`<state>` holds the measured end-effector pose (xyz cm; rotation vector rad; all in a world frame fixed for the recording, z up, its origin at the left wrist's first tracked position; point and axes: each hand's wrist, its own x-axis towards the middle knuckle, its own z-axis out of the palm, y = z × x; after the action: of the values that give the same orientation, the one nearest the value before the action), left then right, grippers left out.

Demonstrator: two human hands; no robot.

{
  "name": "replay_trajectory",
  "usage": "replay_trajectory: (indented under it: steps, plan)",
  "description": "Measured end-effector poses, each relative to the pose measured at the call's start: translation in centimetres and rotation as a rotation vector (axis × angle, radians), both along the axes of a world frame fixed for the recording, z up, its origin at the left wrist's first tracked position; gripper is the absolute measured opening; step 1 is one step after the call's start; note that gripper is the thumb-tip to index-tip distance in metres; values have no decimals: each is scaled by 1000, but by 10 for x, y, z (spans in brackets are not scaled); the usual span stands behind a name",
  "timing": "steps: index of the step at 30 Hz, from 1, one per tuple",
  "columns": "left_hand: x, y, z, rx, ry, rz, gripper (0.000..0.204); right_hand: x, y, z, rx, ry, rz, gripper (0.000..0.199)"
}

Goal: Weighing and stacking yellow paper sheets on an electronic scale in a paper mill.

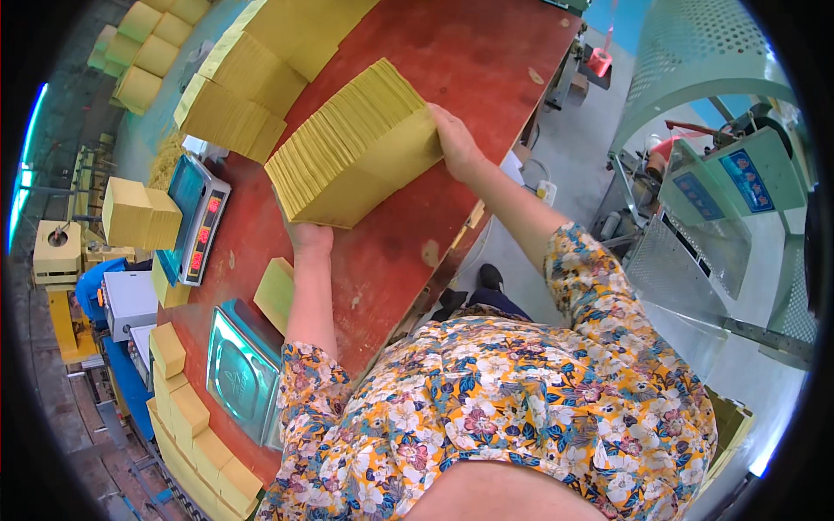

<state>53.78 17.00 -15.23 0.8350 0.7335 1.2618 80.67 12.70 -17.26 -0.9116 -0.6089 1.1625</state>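
Both hands clamp one thick stack of yellow paper sheets (pixel 360 143) endwise: the right hand (pixel 453 143) presses flat on its far end, the left hand (pixel 310 236) on the near end, fingers hidden beneath. The stack lies between them on the red counter (pixel 486 61), long axis running diagonally. Two scales (pixel 198 217) stand left.
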Motion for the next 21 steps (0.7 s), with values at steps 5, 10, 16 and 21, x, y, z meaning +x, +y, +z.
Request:
replay_trajectory:
  steps: [5, 10, 16, 21]
  plan:
    - [-8, 0, 13, -59, 1, 92, 49, 28, 10, -3, -10, -40, 104, 44]
    - [-9, -6, 37, 110, -90, 40, 59, 51, 25, -9, 3, -72, 49, 47]
    - [27, -16, 51, 170, 203, 38, 66, 16, 9, -3, 17, -109, 99, 47]
    - [35, -17, 57, 127, 240, 57, 66, 21, 5, 6, -10, 38, 126, 44]
